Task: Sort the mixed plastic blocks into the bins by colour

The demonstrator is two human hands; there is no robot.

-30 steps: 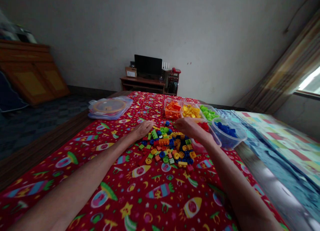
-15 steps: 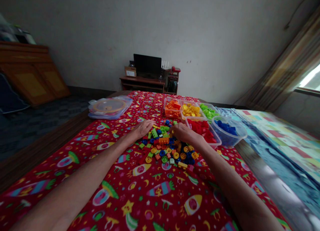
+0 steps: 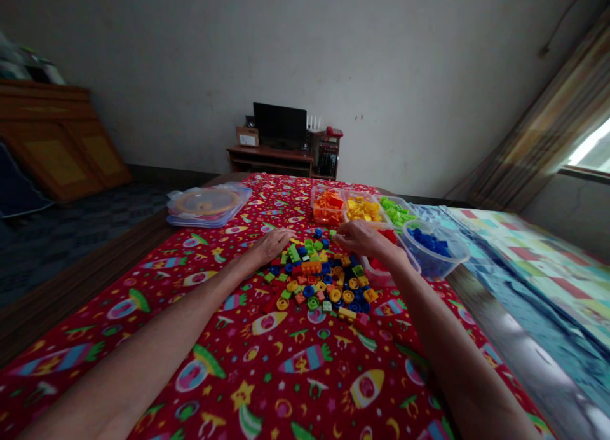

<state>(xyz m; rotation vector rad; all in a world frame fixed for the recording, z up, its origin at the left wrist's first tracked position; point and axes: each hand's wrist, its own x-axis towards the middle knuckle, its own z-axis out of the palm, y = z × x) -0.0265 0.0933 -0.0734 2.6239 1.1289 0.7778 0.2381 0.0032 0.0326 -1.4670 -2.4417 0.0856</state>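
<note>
A loose pile of small colourful toy building bricks point(image 3: 312, 268) lies on the red patterned cloth in front of me. My left hand point(image 3: 275, 244) rests on the cloth at the pile's left edge, its fingers stretched towards the bricks and nothing visible in them. Over the pile's right side and the near-left rim of the tub of red bricks point(image 3: 381, 260) is my right hand point(image 3: 363, 238). Its fingers are bent together and point left; whatever they hold is too small or hidden. Just behind that hand stand tubs of orange bricks point(image 3: 328, 201) and yellow bricks point(image 3: 363, 208).
Farther right are a tub of green bricks point(image 3: 397, 212) and a round tub of blue bricks point(image 3: 429, 244). Stacked clear lids point(image 3: 208, 203) lie at the left table edge. A bed point(image 3: 524, 255) adjoins the table on the right. A monitor point(image 3: 279, 123) stands by the wall.
My right hand has lifted from the pile and moved right and slightly away, now partly covering the red tub. My left hand stays in place.
</note>
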